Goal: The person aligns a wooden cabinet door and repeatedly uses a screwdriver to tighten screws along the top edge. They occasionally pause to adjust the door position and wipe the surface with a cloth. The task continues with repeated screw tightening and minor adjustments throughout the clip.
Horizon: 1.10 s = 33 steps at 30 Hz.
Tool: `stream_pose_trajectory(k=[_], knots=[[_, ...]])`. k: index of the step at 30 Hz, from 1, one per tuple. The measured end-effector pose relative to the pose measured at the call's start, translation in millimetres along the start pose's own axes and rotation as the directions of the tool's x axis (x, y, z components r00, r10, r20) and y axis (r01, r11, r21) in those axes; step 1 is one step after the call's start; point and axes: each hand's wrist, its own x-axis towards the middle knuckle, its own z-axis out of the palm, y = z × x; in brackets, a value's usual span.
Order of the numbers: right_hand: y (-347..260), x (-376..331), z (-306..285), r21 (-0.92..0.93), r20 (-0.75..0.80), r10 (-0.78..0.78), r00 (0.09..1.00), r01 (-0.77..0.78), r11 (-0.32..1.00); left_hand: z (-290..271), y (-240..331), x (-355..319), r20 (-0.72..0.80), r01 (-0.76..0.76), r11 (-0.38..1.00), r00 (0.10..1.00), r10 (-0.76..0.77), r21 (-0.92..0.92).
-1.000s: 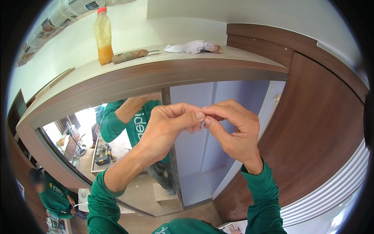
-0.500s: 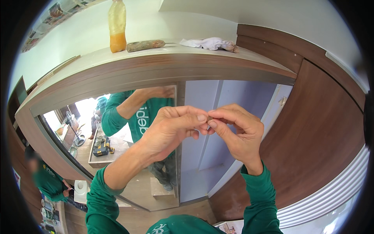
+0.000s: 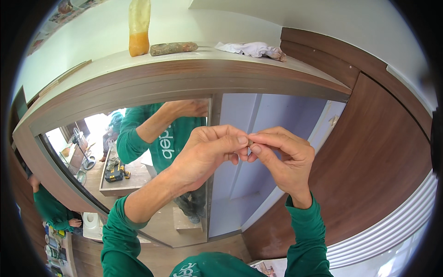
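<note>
Two hands, the left hand (image 3: 210, 152) and the right hand (image 3: 287, 157), met at the fingertips, each with thumb and forefinger pinched on a small dull piece (image 3: 250, 143), too small and covered to identify. It was held up before the open compartment (image 3: 274, 122) of a cabinet, whose inside was pale lilac. Green sleeves (image 3: 121, 240) covered both forearms partway. Behind the left forearm stood a mirror (image 3: 140, 159), which reflected a green-clad body and part of the room. Above, on the cabinet top (image 3: 108, 63), a bottle (image 3: 139, 44) partly filled with orange liquid stood just beside a rough-handled tool (image 3: 173, 48); a crumpled white cloth (image 3: 254, 49) lay farther right. A brown panel (image 3: 360, 166) rose on the right. At far left, another person (image 3: 51, 207) in green was near a surface (image 3: 70, 263) bearing containers.
</note>
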Motion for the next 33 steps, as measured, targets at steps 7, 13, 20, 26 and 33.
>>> stream_pose_trajectory(k=[7,13,20,26,33], knots=[[4.3,-4.8,-0.7,-0.005,-0.046,0.032,0.998,-0.032,0.999,5.3,-4.4,-2.5,-0.083,-0.067,0.976,0.993,0.086,0.207],[0.9,-14.9,5.6,0.272,-0.016,0.302,0.953,-0.287,0.919,2.4,-22.3,-9.8,-0.083,-0.313,0.863,0.924,0.373,0.396],[-2.5,-21.6,19.4,0.356,0.143,0.537,0.831,-0.55,0.756,-13.3,-39.7,-29.2,-0.024,-0.395,0.743,0.875,0.483,0.539],[-2.1,-22.2,29.9,0.365,0.303,0.628,0.717,-0.696,0.619,-21.3,-63.3,-48.7,-0.168,-0.391,0.839,0.862,0.477,0.378],[3.7,-25.2,43.3,0.361,0.356,0.624,0.695,-0.718,0.594,-27.8,-74.4,-66.1,-0.282,-0.348,0.92,0.878,0.387,0.181]])
